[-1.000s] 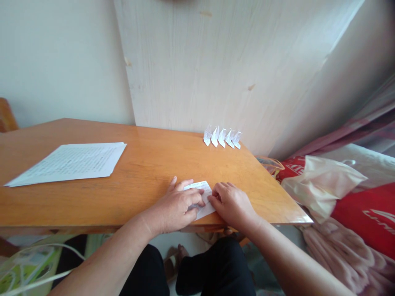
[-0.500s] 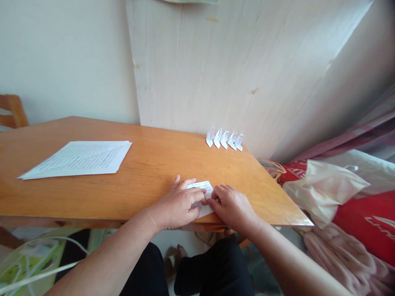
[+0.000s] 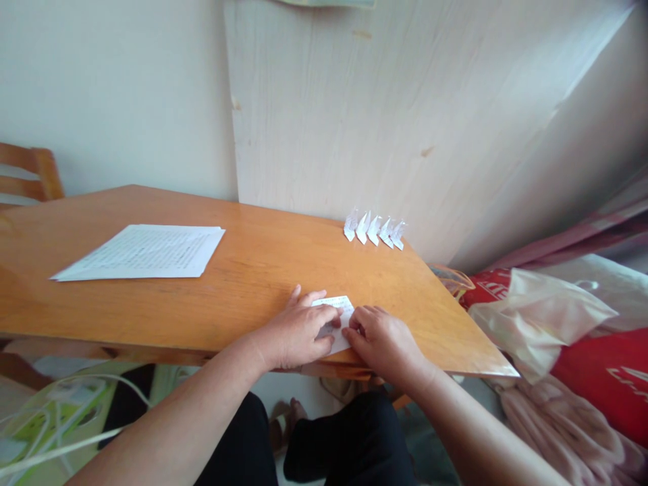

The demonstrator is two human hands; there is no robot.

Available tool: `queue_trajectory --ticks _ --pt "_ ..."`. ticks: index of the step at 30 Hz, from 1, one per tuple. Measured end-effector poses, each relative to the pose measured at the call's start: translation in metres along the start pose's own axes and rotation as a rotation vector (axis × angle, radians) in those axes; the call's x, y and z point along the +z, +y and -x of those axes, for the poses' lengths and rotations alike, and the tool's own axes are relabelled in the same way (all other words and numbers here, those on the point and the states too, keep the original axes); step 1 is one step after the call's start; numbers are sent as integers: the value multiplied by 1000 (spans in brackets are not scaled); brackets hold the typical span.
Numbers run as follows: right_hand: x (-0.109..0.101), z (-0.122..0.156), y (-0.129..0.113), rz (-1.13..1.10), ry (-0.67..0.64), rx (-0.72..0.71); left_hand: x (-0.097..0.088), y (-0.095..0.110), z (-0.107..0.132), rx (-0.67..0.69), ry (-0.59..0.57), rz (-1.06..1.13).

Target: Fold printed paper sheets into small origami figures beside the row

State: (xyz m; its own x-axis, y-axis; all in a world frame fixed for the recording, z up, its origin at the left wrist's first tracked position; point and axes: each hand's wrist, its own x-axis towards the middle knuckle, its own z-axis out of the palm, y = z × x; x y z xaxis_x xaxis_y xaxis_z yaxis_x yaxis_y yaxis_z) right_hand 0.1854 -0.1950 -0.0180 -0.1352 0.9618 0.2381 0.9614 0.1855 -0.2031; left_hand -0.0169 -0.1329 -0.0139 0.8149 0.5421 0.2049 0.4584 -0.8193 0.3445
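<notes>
Head view: the small printed paper (image 3: 338,317) lies flat on the table (image 3: 243,283), right at the near edge, and both hands are on it. Our left hand (image 3: 298,331) lies over its left half with the fingers stretched out, pressing down and not clasping. Our right hand (image 3: 382,341) sits at the right edge with curled fingers and the tips on the sheet. We cannot tell whether they pinch a flap or only press, because the knuckles hide it.

Risks as we judge them:
- The paper sits close to the table's near edge. Any sideways push with uneven pressure could slide its near corner off the wood, and a crease there would run crooked.
- The tabletop looks glossy (low friction, we'd guess). If the left hand lifts before the right one has the sheet pinned, it could skate.
- Our hands cover most of the sheet, so its edge alignment can't be seen. A skewed fold could go unnoticed.

Further out, a row of small folded paper pieces (image 3: 374,231) stands at the far right of the table, just in front of the leaning wooden board (image 3: 379,115). They look light, and a table bump or a sleeve could tip them. The stack of printed sheets (image 3: 146,251) lies well apart to the left, out of reach of any slip. A plastic bag (image 3: 536,314) sits past the right end of the table, and anything knocked off that side would land in or near it.
</notes>
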Motion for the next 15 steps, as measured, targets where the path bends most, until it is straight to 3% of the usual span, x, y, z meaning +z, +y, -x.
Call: queue_trajectory --ticks 8,15 --pt "-5 -1 0 -86 -62 24 -2 2 -1 -13 -10 -12" --pt "-2 2 -2 -88 -34 24 4 -2 1 -40 7 7"
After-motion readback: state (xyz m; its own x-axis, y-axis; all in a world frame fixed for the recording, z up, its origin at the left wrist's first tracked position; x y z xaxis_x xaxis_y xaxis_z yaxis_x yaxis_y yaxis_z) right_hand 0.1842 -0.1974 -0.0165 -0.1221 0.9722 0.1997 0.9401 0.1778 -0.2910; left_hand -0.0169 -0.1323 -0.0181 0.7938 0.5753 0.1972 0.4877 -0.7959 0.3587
